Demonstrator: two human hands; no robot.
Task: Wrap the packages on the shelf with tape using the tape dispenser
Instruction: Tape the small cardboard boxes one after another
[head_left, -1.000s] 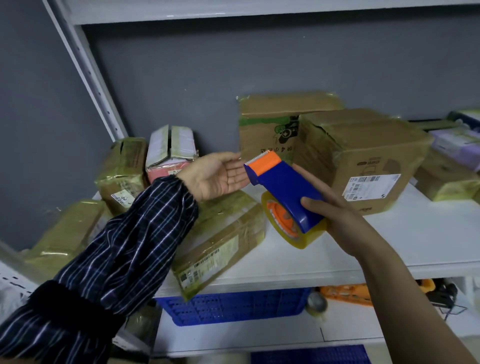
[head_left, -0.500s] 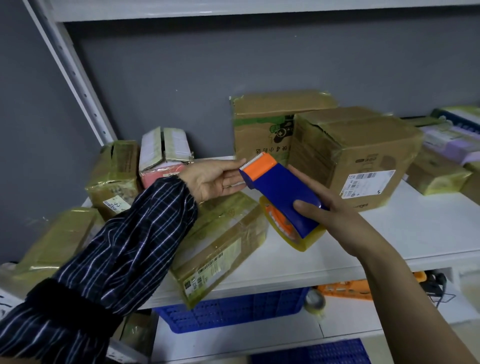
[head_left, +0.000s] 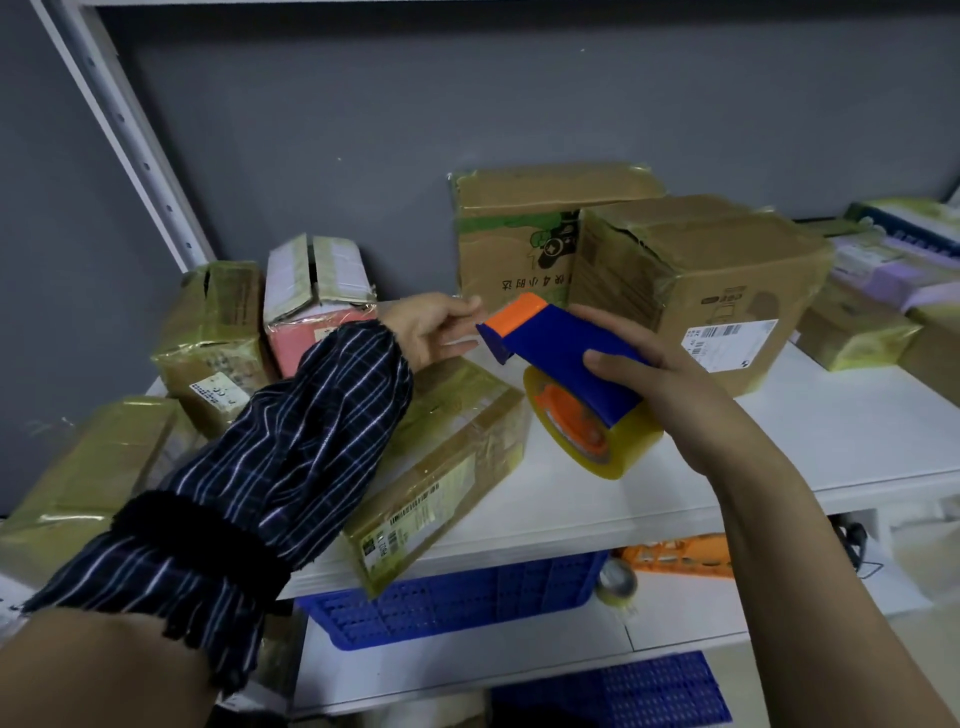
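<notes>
You're holding your L hand (head_left: 436, 330) open, fingers straight, just beside the dispenser's (head_left: 566, 358) orange tip. R hand (head_left: 670, 379) is gripping its blue body over the shelf (head_left: 779, 441) (box (head_left: 441, 467) lying below-left). Step, prob.: freeing the tape end. Next: pinch & pull it onto a pkg.

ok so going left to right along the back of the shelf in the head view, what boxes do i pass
tape-wrapped brown box, pink and white carton with open flaps, brown box with green print, large brown box with barcode label, pale purple package
</notes>
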